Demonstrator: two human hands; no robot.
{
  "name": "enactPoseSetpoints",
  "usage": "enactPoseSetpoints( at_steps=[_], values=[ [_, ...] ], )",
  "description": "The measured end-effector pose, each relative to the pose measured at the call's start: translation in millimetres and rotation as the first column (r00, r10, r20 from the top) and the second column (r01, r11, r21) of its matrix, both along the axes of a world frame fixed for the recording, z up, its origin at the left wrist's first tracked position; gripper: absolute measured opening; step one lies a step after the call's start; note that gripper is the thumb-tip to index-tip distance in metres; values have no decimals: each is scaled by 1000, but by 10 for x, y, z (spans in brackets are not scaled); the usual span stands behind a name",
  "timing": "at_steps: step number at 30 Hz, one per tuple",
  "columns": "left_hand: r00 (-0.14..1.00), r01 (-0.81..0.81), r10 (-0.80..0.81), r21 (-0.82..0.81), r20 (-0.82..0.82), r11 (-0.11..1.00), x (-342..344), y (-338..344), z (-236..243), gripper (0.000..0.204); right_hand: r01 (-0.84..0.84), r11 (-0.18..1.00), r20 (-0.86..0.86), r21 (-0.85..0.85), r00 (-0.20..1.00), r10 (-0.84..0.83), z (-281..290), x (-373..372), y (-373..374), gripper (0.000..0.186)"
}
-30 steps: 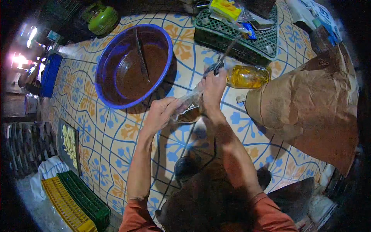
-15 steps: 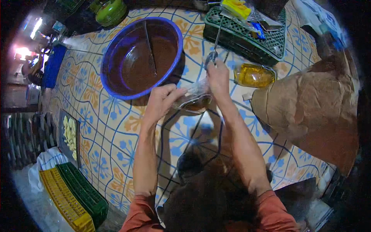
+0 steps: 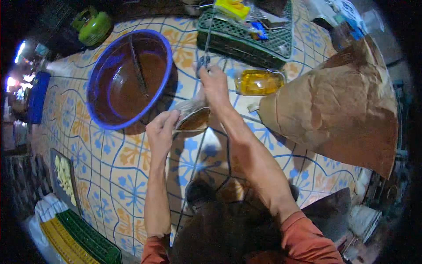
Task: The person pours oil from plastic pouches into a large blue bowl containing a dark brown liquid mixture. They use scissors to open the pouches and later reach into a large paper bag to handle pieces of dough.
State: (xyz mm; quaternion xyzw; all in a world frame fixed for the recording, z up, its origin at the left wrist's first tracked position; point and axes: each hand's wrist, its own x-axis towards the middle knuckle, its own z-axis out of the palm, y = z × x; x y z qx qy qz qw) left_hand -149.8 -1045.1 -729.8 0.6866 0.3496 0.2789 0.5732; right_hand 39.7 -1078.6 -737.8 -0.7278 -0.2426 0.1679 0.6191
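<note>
My left hand (image 3: 161, 130) is closed, its thumb and fingers pinching the edge of a clear plastic bag (image 3: 193, 120) with something brown in it. My right hand (image 3: 214, 85) is closed at the other end of the bag, to the far right of my left hand. From the right hand a long thin grey strip (image 3: 208, 37) runs away to the green crate (image 3: 244, 50); its dark, bunched near end sits at my fingertips, and I cannot make out what it is. Left of the hands stands a purple basin (image 3: 169, 83) of brown liquid, a long-handled utensil (image 3: 137, 66) leaning in it.
On the crate lie yellow and blue packets (image 3: 233, 9). A bottle of yellow liquid (image 3: 260, 82) lies beside a large brown paper sack (image 3: 327, 105) at right. A green gas cylinder (image 3: 93, 28), a dark tray of pale pieces (image 3: 74, 180) and yellow and green crates (image 3: 83, 237) line the left.
My view has turned, so most of the scene sits further left. Both hands keep their hold on the bag, which now looks more slanted between them.
</note>
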Motion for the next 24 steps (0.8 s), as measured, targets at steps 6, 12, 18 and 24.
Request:
enactPoseSetpoints(
  at_steps=[6,12,18,24],
  values=[
    [973,-202,194,-58,-121,978,-163,56,78,30,-82,993,-527,89,842,116,-160,280,-478,34],
    [981,-184,194,-358,-10,915,-169,83,112,38,-156,985,-444,67,880,170,-441,12,-720,50],
    [991,-134,135,-209,-10,969,-345,75,164,42,194,970,-261,146,953,-151,-705,105,-442,48],
    [983,-169,183,-291,22,942,-206,-34,112,32,747,664,181,-46,660,-729,-915,1664,-1038,72]
  ],
)
